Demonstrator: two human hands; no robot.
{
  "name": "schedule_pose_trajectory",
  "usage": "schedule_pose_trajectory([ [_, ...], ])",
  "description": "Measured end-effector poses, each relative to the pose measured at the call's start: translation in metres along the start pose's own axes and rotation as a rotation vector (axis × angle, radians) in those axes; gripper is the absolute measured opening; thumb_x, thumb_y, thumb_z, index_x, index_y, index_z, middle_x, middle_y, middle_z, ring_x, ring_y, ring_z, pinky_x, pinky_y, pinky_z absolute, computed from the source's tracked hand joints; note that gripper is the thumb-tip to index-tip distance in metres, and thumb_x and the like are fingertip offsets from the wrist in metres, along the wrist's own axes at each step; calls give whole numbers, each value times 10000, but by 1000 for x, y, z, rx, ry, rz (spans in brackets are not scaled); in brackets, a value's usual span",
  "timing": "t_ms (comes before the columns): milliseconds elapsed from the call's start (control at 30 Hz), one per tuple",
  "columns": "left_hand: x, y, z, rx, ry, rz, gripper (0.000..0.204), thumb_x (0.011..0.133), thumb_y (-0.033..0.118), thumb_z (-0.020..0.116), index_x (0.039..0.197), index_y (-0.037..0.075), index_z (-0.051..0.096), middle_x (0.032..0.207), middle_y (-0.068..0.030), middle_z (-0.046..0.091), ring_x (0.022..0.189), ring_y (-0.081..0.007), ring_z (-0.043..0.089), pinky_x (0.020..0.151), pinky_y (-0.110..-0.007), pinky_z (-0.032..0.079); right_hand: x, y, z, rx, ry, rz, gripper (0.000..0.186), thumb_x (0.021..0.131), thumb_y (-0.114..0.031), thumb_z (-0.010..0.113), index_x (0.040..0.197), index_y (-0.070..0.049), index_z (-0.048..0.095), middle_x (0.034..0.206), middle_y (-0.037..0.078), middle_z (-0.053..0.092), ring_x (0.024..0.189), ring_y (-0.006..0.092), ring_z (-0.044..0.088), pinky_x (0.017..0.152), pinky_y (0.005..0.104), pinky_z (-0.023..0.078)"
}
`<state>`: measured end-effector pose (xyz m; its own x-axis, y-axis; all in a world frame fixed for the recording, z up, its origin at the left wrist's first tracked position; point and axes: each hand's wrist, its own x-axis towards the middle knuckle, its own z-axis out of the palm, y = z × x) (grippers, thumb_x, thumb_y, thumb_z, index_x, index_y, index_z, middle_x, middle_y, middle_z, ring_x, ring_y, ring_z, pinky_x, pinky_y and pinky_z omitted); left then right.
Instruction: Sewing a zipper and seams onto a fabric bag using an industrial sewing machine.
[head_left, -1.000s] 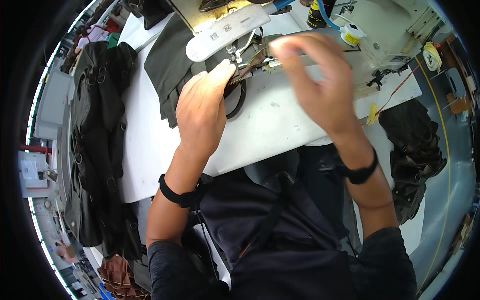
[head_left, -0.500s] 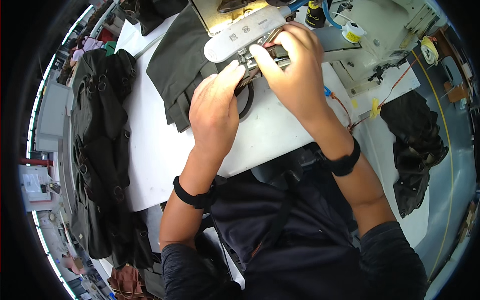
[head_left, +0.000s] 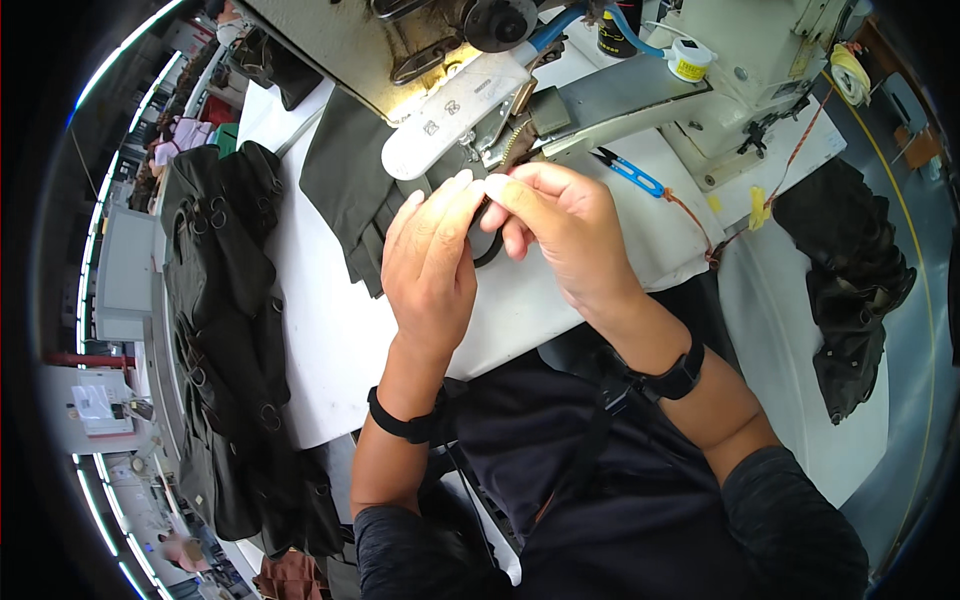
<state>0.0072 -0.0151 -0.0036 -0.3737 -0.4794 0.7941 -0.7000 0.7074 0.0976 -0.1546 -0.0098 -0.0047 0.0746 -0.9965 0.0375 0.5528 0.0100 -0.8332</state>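
Observation:
A dark green fabric piece (head_left: 343,190), apparently part of a bag, lies under the sewing machine head. A brass-toothed zipper (head_left: 517,142) runs from the presser foot (head_left: 468,146) toward my hands. My left hand (head_left: 432,262) is closed over the piece's near edge, its fingers long and close together and its thumb mostly hidden. Fingertips of both hands meet at this edge. My right hand (head_left: 560,225) pinches the zipper's near end between thumb and forefinger, other fingers curled. Beneath my hands, a black curved strip (head_left: 489,250) shows partly.
Blue thread snips (head_left: 630,174) on an orange cord lie beside the machine arm (head_left: 625,100). A long white guard (head_left: 455,115) hangs over the sewing area. Dark bags with metal rings (head_left: 225,340) are piled at left, and more dark pieces (head_left: 845,280) lie at right.
Both hands have drawn back from the presser foot toward me. My right hand has left the machine's metal parts and joined the left at the fabric edge. The view has shifted, uncovering the snips.

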Motion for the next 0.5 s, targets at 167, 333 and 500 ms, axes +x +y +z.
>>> schedule_pose_trajectory([
  [167, 2, 1, 1, -13, 44, -24, 407, 785, -130, 671, 1134, 66, 743, 1121, -93, 765, 1045, -241, 726, 961, -397, 525, -3, 8, 7, 151, 63, 11, 135, 985, -144, 677, 919, -28, 698, 765, 39, 674, 576, 78, 550, 561, 220, 442],
  [333, 5, 3, 3, -15, 76, -48, 346, 796, -108, 696, 1091, 64, 749, 1084, -77, 771, 976, -220, 723, 906, -368, 519, -3, 9, 14, 153, 117, 2, 136, 983, -132, 668, 902, -25, 690, 735, 32, 649, 546, 79, 527, 530, 224, 431],
  [500, 9, 2, 4, 3, 73, -51, 318, 795, -94, 708, 1068, 62, 753, 1070, -69, 772, 970, -204, 721, 890, -354, 506, 0, 4, 19, 140, 147, -33, 150, 984, -133, 663, 898, -13, 688, 712, 40, 651, 517, 86, 539, 507, 220, 438],
])
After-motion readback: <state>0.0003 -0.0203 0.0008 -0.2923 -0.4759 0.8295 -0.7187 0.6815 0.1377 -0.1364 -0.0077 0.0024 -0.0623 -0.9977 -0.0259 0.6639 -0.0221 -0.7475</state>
